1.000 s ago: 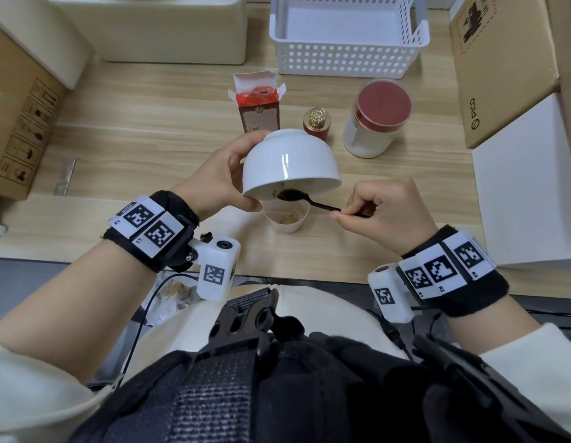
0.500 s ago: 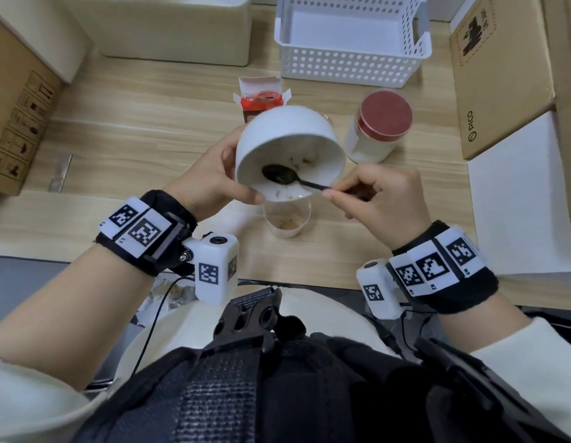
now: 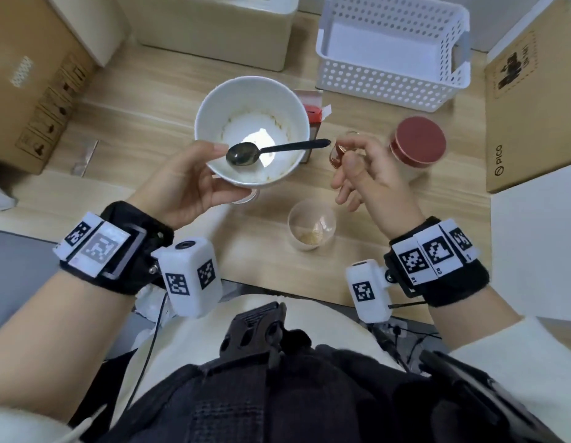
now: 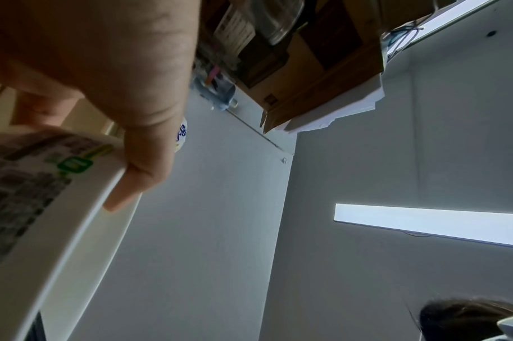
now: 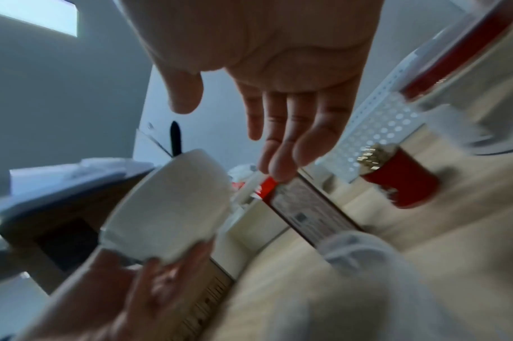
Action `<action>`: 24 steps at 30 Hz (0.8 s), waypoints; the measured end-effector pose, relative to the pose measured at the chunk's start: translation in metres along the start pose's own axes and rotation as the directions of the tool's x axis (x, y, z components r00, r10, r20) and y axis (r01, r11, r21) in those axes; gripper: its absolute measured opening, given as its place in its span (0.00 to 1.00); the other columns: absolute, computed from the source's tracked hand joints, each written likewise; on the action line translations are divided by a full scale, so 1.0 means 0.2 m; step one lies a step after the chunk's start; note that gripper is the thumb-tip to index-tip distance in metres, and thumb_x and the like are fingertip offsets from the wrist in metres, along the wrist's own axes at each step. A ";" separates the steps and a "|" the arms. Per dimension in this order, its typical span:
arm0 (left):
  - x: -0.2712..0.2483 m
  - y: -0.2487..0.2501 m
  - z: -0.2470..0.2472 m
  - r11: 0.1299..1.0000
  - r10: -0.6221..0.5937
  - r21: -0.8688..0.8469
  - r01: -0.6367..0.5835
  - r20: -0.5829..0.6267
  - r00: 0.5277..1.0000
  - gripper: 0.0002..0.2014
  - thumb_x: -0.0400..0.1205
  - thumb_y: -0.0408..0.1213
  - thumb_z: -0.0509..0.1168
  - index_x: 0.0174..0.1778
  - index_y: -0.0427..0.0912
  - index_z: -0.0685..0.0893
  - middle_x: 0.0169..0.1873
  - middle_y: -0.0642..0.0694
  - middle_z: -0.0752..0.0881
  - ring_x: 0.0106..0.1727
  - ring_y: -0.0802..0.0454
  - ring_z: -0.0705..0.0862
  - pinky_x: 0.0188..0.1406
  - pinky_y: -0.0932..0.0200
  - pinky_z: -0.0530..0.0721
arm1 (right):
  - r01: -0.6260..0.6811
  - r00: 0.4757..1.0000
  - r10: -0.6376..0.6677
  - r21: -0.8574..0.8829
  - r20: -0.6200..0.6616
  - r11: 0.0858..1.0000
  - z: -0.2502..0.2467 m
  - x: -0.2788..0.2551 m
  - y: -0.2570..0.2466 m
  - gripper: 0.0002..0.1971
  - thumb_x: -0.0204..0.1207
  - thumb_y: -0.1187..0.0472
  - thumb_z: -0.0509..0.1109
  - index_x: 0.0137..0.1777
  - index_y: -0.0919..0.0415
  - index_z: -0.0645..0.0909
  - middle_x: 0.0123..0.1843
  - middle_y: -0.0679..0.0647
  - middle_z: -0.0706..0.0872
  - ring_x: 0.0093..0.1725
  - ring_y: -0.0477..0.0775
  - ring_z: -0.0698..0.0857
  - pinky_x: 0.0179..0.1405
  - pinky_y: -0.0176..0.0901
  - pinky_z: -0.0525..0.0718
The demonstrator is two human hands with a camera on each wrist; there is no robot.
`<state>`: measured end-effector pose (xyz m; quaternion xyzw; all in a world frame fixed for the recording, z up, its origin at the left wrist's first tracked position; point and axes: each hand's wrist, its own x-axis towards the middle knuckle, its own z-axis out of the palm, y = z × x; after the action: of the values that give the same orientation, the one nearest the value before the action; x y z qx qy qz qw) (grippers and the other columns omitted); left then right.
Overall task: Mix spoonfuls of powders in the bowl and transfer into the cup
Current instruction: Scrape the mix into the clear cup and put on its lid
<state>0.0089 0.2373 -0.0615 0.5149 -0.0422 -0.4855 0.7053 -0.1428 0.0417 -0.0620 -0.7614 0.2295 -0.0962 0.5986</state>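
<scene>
Two hands work above the table: the left hand (image 3: 181, 190) grips the white bowl (image 3: 279, 100) holding a black spoon (image 3: 245, 153); the right hand (image 3: 367, 174), loosely open and empty, hovers over the plastic cup (image 3: 311, 230).

Both wrists carry a black fabric wristband (image 3: 118, 251) topped with white blocks printed in black square-code markers (image 3: 434, 251). A white box-shaped wrist camera (image 3: 191, 276), coded on its sides, is bracketed to each band; a thin black cable (image 3: 150, 343) hangs from the left unit. Cream sleeves (image 3: 514, 353), black chest harness (image 3: 261, 334).
</scene>
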 end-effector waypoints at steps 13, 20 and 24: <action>0.18 -0.11 0.37 0.950 -0.263 0.228 0.211 0.228 0.937 0.17 0.73 0.42 0.64 0.58 0.47 0.80 0.51 0.46 0.87 0.47 0.45 0.90 0.45 0.51 0.90 | -0.206 0.964 0.267 0.569 -0.024 0.796 -0.15 -0.15 0.18 0.25 0.65 0.57 0.73 0.63 0.60 0.75 0.48 0.53 0.89 0.47 0.56 0.88 0.34 0.47 0.87; 0.25 -0.07 0.18 0.875 -0.021 0.484 0.001 0.035 0.999 0.05 0.72 0.40 0.67 0.41 0.48 0.87 0.38 0.52 0.90 0.38 0.57 0.88 0.32 0.65 0.85 | -0.260 0.843 0.494 0.642 -0.213 0.721 -0.25 -0.22 0.42 0.23 0.71 0.74 0.60 0.68 0.75 0.68 0.55 0.64 0.82 0.50 0.61 0.84 0.30 0.45 0.87; 0.26 -0.16 -0.07 0.736 0.232 0.676 -0.040 -0.196 0.953 0.12 0.72 0.30 0.73 0.43 0.52 0.84 0.40 0.56 0.85 0.40 0.62 0.82 0.41 0.63 0.81 | -0.322 0.794 0.560 0.616 -0.238 0.719 -0.23 -0.23 0.52 0.20 0.74 0.77 0.56 0.67 0.71 0.70 0.56 0.64 0.81 0.52 0.62 0.83 0.30 0.45 0.87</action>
<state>0.0240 0.2090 -0.1152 0.7879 -0.1544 -0.3111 0.5085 -0.2274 0.0046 -0.1438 -0.4413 0.4907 -0.1650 0.7329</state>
